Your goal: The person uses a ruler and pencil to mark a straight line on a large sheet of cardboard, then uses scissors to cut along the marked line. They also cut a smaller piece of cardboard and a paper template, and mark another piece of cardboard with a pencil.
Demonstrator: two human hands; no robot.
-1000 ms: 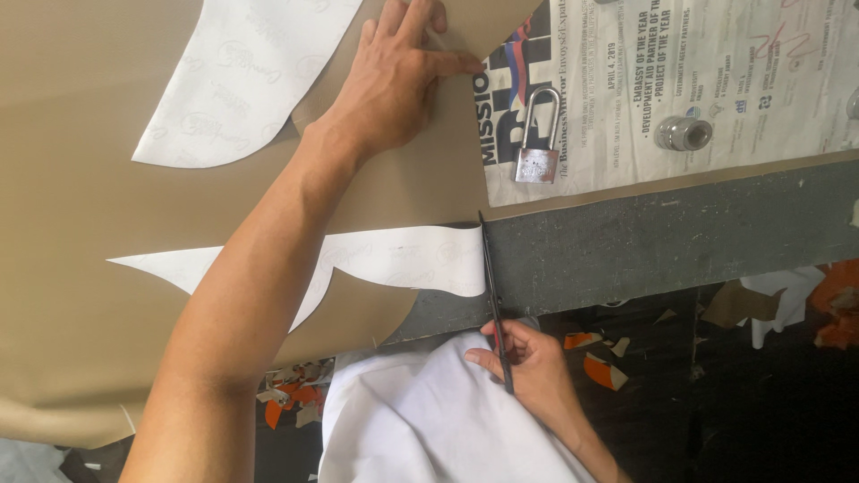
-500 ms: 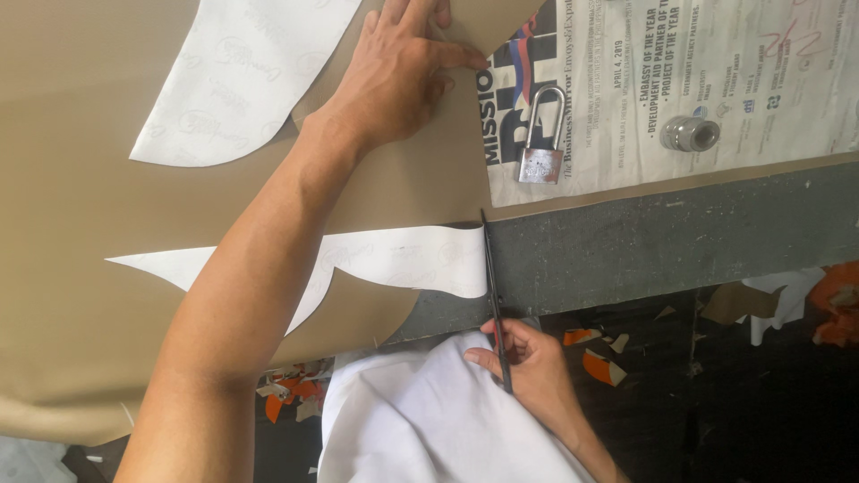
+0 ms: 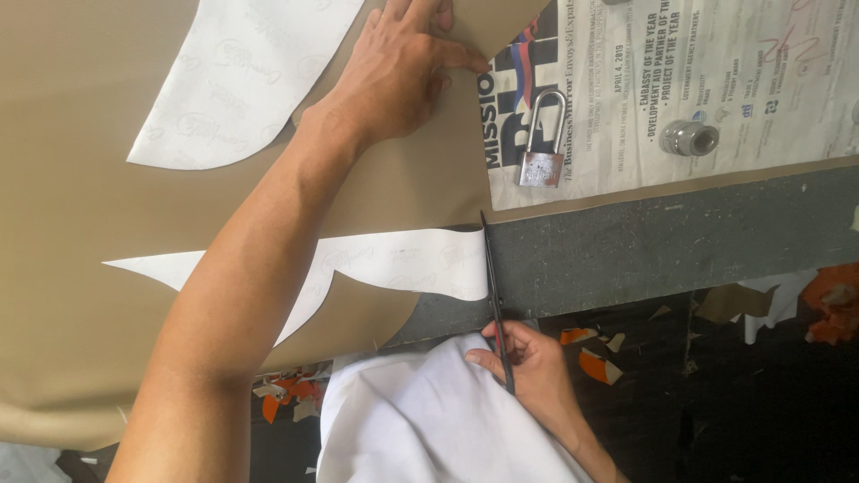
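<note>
My left hand (image 3: 398, 76) presses flat on a large tan sheet (image 3: 80, 233) spread over the table, next to a white curved pattern piece (image 3: 237, 80). A second white pattern piece (image 3: 394, 259) lies lower on the sheet, near the table edge. My right hand (image 3: 528, 367) grips black scissors (image 3: 495, 295) by the handles. The blades point up at the tan sheet's edge, right beside that lower white piece. My forearm crosses over part of the lower pattern.
A printed newspaper (image 3: 698, 80) covers the table at right, with a padlock (image 3: 541, 156) and a round metal weight (image 3: 689, 139) on it. The dark table edge (image 3: 671, 246) runs below. Paper scraps (image 3: 591, 358) litter the floor. A white shirt (image 3: 429, 420) fills the lower centre.
The view has shifted slightly. Both hands and the scissors stay in nearly the same places.
</note>
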